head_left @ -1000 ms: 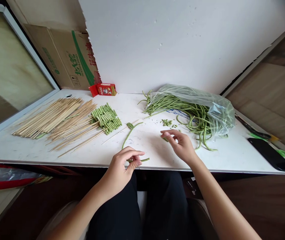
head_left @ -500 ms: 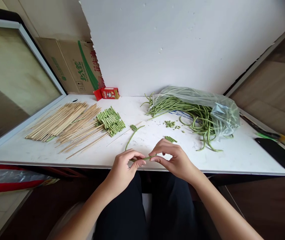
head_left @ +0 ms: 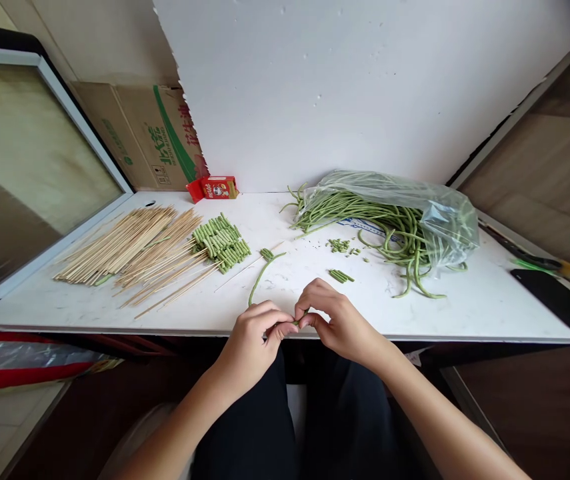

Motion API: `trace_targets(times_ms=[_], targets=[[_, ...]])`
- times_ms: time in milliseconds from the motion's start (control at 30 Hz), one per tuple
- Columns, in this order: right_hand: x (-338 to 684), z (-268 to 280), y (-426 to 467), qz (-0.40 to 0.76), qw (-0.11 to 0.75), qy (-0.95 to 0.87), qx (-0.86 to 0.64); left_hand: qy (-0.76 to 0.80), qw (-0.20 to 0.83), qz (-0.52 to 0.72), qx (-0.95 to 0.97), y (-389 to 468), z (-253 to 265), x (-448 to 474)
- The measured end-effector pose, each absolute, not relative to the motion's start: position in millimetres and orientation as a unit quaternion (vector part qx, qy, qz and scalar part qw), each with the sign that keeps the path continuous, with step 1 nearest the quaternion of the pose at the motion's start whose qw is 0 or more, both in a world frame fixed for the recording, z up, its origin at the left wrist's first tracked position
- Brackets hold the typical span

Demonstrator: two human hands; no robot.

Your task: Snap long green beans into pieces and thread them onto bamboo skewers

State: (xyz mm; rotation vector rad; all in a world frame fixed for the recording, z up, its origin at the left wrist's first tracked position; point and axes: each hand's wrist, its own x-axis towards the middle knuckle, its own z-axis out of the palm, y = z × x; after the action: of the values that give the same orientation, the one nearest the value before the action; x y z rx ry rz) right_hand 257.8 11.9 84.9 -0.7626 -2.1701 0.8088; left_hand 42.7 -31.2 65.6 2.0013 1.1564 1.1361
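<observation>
Near the front edge of the white table, my left hand is closed around a long green bean, whose free length curves away behind it over the tabletop. My right hand pinches the bean's near end, its fingertips touching those of the left. Most of the gripped part is hidden by the fingers. Just beyond lie a small skewered bean bundle and a short row of cut bean pieces. Skewers threaded with cut beans are stacked to the left.
Bare bamboo skewers cover the table's left. A clear plastic bag of long beans spreads at the back right, with small bean scraps before it. A red box stands at the back; a black phone lies far right.
My right hand has moved left against my left hand, and the bean's near end, visible between them before, is now mostly covered by fingers. The view has shifted slightly.
</observation>
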Motion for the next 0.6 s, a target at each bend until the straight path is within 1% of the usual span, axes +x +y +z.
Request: trace_targets(times_ms=[167,333,400,433,500,600], targets=[[255.5,79.2,14.4,0.407,0.349,-0.803,-0.26,0.41,0.249,0.42,0.771,-33.8,67.1,45.1],[253.4,75.2,14.7,0.525,0.371,-0.737,-0.207,0.391,0.289,0.426,0.763,-30.8,67.9,41.8],[254.9,74.7,16.3,0.542,0.392,-0.715,-0.203,0.4,0.312,0.43,0.747,-28.4,66.4,39.7],[257.4,74.3,18.8,0.533,0.406,-0.711,-0.213,0.404,0.327,0.433,0.737,-27.4,65.5,38.8],[267.2,72.3,28.5,0.474,0.436,-0.72,-0.26,0.41,0.351,0.44,0.718,-25.9,63.9,37.6],[294.2,63.3,53.2,0.305,0.452,-0.74,-0.392,0.42,0.359,0.447,0.703,-25.0,61.9,37.3]])
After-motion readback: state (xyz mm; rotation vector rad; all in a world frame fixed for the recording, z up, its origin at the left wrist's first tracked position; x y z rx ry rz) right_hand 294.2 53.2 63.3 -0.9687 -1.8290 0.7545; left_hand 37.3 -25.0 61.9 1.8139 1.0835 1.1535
